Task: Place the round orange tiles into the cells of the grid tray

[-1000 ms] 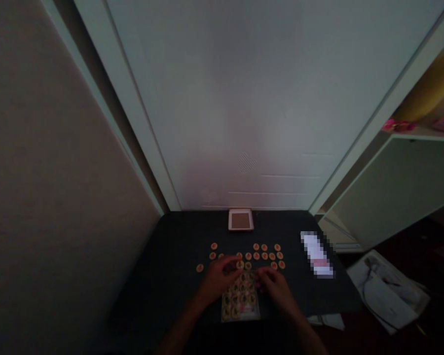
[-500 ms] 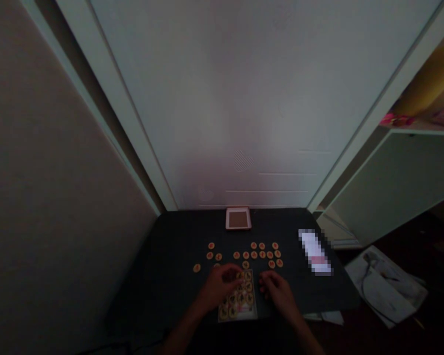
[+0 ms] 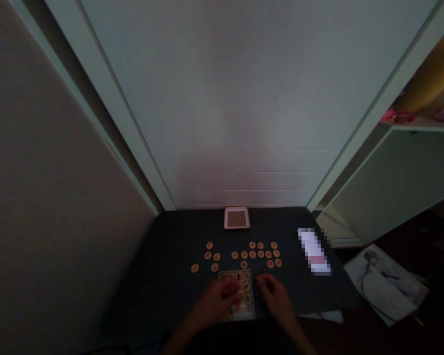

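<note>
Round xiangqi pieces sit in a shallow white-rimmed tray (image 3: 252,309) at the table's near edge. Over the tray's left part is my left hand (image 3: 216,301), thumb and fingers curled together among the pieces; whatever is between the fingertips is too dim to make out, and the hand covers several pieces. Just right of the tray, apart from it, my right hand (image 3: 276,296) is closed with curled fingers, their contents hidden. Beyond the hands, several pieces with red characters lie on the table, including a far-left piece (image 3: 195,268) and a right-hand piece (image 3: 277,263).
A second shallow tray (image 3: 237,208) with a brown middle stands at the back of the dark table (image 3: 166,246), against a white panel (image 3: 222,98). A pixelated bright object (image 3: 314,250) lies at the right. A pale box (image 3: 387,286) rests lower, beside an open cabinet door (image 3: 403,177).
My left hand has moved toward me over the tray, uncovering its far left corner and a piece beyond it. My right hand is almost still. The view has shifted slightly.
</note>
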Tool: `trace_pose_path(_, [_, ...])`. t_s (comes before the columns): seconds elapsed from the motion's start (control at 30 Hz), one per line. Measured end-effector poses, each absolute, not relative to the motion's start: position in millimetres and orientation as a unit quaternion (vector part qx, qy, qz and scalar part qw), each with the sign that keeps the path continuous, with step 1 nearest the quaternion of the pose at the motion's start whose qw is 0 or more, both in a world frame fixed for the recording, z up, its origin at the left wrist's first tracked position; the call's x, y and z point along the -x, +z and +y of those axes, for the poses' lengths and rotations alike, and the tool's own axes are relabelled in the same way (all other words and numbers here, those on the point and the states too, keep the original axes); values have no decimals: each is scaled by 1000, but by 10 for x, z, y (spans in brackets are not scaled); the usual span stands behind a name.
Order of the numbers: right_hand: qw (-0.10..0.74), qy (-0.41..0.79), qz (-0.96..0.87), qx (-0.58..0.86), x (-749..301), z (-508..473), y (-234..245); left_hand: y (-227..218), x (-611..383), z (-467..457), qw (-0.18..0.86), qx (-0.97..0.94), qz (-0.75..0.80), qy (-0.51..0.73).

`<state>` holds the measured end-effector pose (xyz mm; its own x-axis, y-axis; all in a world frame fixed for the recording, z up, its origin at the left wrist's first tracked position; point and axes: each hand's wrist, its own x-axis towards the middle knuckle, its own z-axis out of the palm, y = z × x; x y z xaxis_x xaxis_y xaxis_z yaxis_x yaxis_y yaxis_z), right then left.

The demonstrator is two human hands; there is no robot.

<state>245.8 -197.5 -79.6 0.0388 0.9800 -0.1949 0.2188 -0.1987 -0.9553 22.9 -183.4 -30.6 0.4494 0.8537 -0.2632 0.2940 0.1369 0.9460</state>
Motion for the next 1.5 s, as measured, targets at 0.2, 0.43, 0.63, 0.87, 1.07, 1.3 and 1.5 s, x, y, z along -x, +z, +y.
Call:
trace_pose_path(0.2, [387, 439, -543, 602, -2435, -2044, -738, -179, -231, -1858, 533, -682, 468, 180])
trace_pose_path(0.43, [376, 414, -587, 585, -2402, -2084, -757, -84, -230, -1817, 475, -730, 477, 116])
trace_pose_path(0.63, [366, 405, -605, 580, -2394, -2068, -819, -83, -287, -1827, 418, -769, 473, 99])
trace_pose_path(0.87, [357, 397, -615, 580, -2384, -2068, -791, -129, -304, -1849, 412, -786, 453, 83])
trace_pose_path(1.07, [355, 385, -619, 585, -2385, -2079, -799, -136, -292, -1852, 371, -812, 442, 86])
trace_pose_path(1.3, [364, 389, -612, 584, -2371, -2084, -760, -112, -292, -1858, 373, -820, 427, 78])
trace_pose_path(1.5, [370, 392, -606, 585, -2367, -2088, -777, -68, -269, -1903, 383, -823, 408, 94])
